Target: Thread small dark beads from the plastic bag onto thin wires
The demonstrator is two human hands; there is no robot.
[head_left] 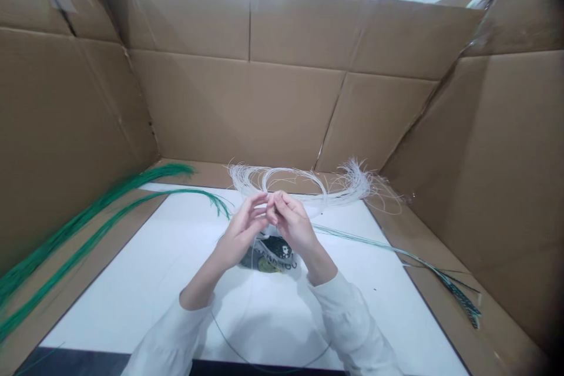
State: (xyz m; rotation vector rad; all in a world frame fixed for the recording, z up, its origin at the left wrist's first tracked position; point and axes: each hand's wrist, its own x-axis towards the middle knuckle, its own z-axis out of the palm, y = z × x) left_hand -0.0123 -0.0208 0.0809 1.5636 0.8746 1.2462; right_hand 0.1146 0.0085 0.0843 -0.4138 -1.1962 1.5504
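Observation:
My left hand (242, 232) is raised over the white board, its fingers loosely curved and apart. Close against its fingertips, my right hand (294, 224) pinches with thumb and forefinger; what lies in the pinch is too small to make out. A fine pale strand (252, 255) hangs below my left hand. Beneath both hands rests a grey patterned item with printed letters (268, 257), partly covered by them, its kind unclear. Nearer to me a thin dark green strand (231, 345) curves between my sleeves.
Behind my hands lies a bundle of white strands (304, 185), partly coiled. Green strands (118, 211) stretch along the left side. A braided green and dark bundle (458, 296) trails over the right edge of the white board (352, 305). Cardboard walls (229, 106) enclose the board.

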